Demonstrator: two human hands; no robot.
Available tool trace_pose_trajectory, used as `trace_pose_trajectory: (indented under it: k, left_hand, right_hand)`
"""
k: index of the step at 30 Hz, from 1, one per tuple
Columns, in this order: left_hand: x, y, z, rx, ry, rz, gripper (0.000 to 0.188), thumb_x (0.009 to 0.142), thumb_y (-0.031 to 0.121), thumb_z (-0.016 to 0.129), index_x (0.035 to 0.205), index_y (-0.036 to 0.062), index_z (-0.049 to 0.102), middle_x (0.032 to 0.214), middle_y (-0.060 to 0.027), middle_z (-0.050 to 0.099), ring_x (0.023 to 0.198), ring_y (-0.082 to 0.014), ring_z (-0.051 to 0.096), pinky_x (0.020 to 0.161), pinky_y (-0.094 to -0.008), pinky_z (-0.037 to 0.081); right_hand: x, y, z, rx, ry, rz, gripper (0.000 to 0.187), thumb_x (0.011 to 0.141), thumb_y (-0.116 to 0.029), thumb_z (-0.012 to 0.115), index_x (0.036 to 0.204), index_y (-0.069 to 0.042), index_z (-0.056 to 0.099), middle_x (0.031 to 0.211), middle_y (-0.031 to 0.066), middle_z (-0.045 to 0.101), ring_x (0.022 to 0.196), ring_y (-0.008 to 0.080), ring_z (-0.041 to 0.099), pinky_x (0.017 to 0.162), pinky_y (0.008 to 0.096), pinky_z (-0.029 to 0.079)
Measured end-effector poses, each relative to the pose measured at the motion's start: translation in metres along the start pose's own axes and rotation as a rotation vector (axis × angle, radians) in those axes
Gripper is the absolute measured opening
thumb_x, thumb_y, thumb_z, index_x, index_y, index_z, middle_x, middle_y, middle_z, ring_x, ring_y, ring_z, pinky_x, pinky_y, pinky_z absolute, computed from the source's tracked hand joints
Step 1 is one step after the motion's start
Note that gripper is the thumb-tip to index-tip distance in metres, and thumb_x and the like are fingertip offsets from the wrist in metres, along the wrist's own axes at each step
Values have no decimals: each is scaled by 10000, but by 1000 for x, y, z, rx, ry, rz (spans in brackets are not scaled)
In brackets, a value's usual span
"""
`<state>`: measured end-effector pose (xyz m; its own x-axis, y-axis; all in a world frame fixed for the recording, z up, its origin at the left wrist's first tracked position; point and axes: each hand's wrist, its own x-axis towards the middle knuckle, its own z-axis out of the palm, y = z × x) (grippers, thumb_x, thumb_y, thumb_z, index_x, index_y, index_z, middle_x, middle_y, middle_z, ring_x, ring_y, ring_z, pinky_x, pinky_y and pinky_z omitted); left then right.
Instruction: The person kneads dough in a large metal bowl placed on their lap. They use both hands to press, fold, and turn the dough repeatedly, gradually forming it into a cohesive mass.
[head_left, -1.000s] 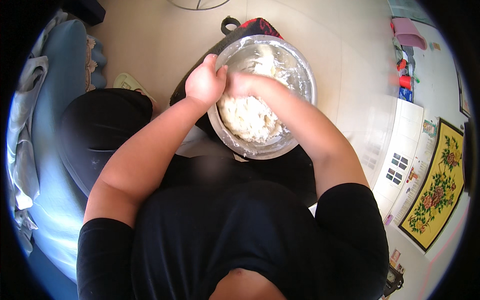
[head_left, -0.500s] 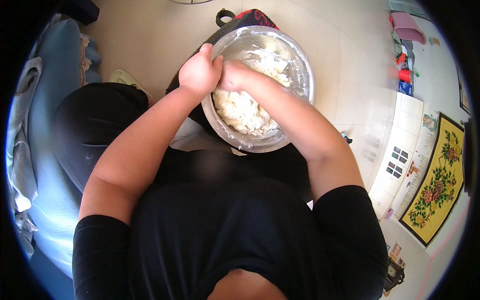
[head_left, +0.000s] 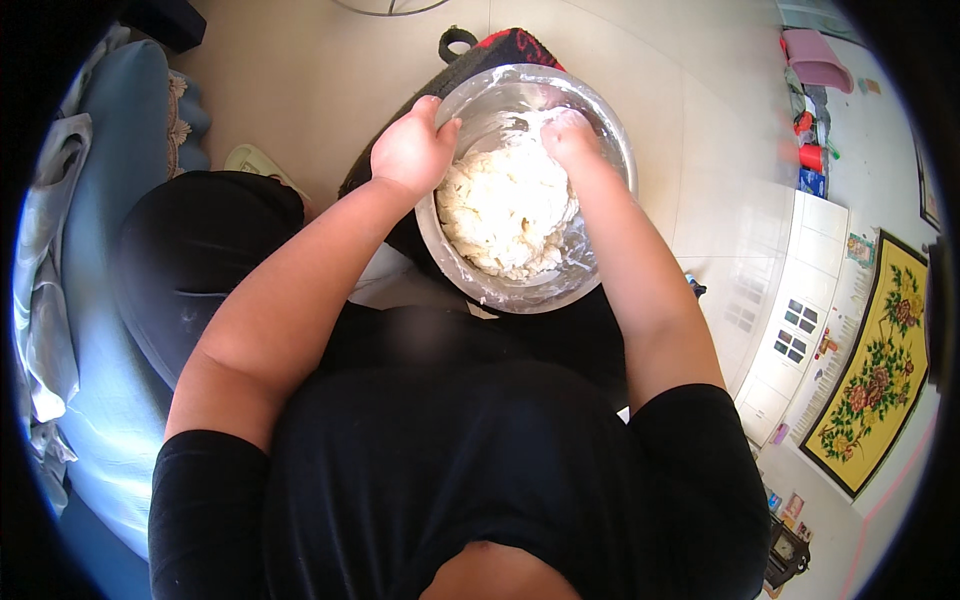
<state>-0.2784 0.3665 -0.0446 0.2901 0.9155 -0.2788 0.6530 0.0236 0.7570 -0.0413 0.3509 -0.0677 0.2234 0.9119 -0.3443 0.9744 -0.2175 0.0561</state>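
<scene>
Dough (head_left: 510, 210), lumpy and pale, massed mainly in the left and middle of the bowl (head_left: 530, 298). Right hand (head_left: 570, 137) inside the bowl's upper right, fingers curled and mostly hidden; hard to say whether clasping any dough. Left hand (head_left: 413, 150) at the bowl's upper-left rim, fingers grasping the edge, probably to steady the bowl against the right hand's pressure. Bowl set close before the body, likely for easy reach with both arms. Beneath the bowl, a dark cloth (head_left: 505, 48). Left of the bowl, a slipper (head_left: 252, 161); far right, a white cabinet (head_left: 800, 290).
</scene>
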Motion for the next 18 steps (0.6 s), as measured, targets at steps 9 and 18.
trace_pose_trajectory:
  k: [9, 18]
  left_hand:
    - [4, -8, 4, -20, 7, 15, 477, 816, 320, 540, 1157, -9, 488, 998, -226, 593, 967, -345, 561, 848, -381, 433]
    - [0, -8, 10, -120, 86, -6, 436, 820, 329, 541, 1124, 17, 515, 1024, -166, 606, 986, -299, 564, 859, -361, 430]
  right_hand:
    - [-31, -115, -9, 203, -305, -281, 238, 754, -234, 544, 890, -68, 646, 903, 167, 633, 859, 313, 605, 769, 351, 475]
    - [-29, 49, 48, 305, 70, 89, 277, 873, -219, 476, 1051, -44, 595, 909, 142, 628, 852, 202, 601, 709, 354, 490]
